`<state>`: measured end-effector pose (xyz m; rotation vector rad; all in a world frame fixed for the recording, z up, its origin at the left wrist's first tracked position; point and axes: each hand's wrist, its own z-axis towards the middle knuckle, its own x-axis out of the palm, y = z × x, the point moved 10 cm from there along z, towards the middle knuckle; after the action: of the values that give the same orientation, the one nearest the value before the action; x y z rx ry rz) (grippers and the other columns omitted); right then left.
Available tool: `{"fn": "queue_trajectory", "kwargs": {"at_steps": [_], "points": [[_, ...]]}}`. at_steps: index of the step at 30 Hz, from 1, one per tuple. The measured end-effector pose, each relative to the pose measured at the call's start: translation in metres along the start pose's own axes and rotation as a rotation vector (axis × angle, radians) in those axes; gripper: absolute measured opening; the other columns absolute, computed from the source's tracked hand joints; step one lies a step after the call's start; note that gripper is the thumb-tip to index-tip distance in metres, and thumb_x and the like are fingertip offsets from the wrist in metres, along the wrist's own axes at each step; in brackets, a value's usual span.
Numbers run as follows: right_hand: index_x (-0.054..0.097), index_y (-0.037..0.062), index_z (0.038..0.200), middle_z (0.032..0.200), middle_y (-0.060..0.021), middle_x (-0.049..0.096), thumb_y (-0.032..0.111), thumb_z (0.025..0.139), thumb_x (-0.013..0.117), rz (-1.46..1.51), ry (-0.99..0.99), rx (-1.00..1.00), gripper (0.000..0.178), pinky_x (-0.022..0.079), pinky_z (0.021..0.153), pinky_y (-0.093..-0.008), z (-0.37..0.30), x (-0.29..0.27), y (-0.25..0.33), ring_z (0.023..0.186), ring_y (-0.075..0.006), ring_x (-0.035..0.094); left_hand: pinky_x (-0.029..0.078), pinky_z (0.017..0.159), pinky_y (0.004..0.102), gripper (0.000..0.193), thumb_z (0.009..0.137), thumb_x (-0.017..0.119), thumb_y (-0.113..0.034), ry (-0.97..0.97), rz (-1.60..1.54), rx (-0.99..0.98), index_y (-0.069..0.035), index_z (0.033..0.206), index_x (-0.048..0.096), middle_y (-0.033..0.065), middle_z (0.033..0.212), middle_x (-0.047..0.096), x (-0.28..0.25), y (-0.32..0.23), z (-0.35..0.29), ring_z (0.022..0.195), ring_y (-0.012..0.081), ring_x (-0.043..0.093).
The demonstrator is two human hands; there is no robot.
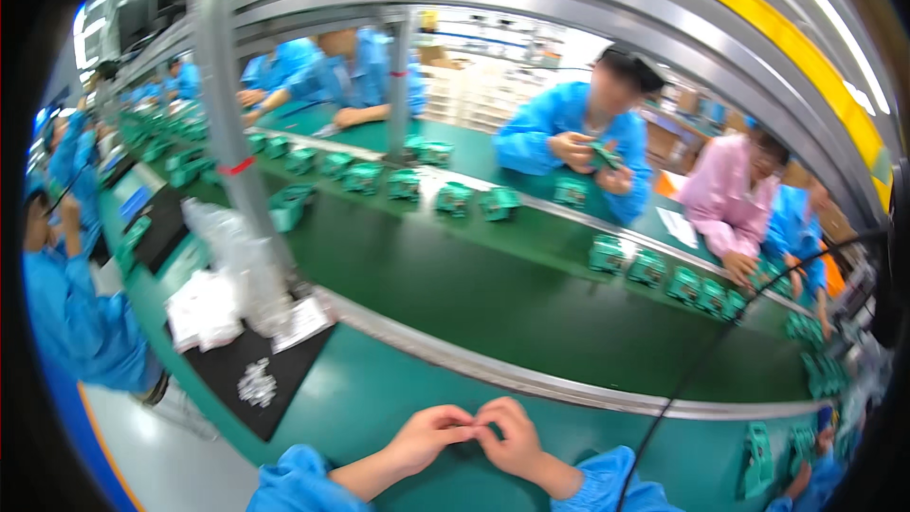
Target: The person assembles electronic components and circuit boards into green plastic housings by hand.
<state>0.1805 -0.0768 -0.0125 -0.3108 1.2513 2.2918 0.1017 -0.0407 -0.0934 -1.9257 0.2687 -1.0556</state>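
Over the green worktop (365, 384), my left hand (427, 438) and my right hand (512, 441) meet with their fingertips together. Both are closed in a pinch. Whatever sits between the fingers, if anything, is too small to make out. To the left of my hands lies a black mat (303, 365), bearing a pile of small whitish parts (256, 383). Behind that pile are a clear plastic bag (248, 270), white packets (204, 313) and a printed white sheet (303, 324).
A metal rail (427, 349) separates my worktop from a dark green conveyor belt (455, 294). Green plastic housings (453, 197) line its far side, where people in blue and pink work. A metal post (232, 133) rises at left; a black cable (678, 379) crosses at right.
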Motion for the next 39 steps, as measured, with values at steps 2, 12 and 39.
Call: {"fn": "queue_trajectory", "kwargs": {"at_steps": [2, 12, 39], "points": [[0.052, 0.0062, 0.074, 0.077, -0.0084, 0.053, 0.005, 0.066, 0.063, -0.042, -0.022, -0.026, 0.013, 0.04, 0.064, -0.0326, -0.001, -0.006, 0.004, 0.073, -0.025, 0.051, 0.042, 0.075, 0.024, 0.014, 0.078, 0.058, -0.008, 0.044, -0.002, -0.034, 0.0, 0.089, 0.057, 0.0062, 0.088, 0.058, 0.004, 0.007, 0.002, 0.082, 0.0116, 0.054], [0.05, 0.0073, 0.074, 0.073, -0.0061, 0.051, 0.004, 0.065, 0.063, -0.097, -0.028, -0.083, 0.016, 0.036, 0.061, -0.0325, -0.001, -0.002, 0.01, 0.068, -0.0231, 0.049, 0.041, 0.081, 0.0267, 0.008, 0.078, 0.058, -0.009, 0.138, -0.127, -0.123, -0.004, 0.085, 0.056, 0.0046, 0.093, 0.056, 0.003, 0.019, 0.006, 0.087, 0.0122, 0.051], [0.048, 0.0015, 0.075, 0.074, -0.0117, 0.044, 0.001, 0.074, 0.051, -0.009, 0.011, 0.129, 0.003, 0.038, 0.059, -0.0303, 0.014, 0.012, -0.009, 0.065, -0.0252, 0.046, 0.048, 0.071, 0.04, 0.028, 0.071, 0.052, -0.011, -1.256, 1.751, 0.014, 0.0, 0.097, 0.05, 0.0238, 0.133, 0.017, -0.286, -0.303, 0.084, 0.085, 0.0334, 0.057]]}}
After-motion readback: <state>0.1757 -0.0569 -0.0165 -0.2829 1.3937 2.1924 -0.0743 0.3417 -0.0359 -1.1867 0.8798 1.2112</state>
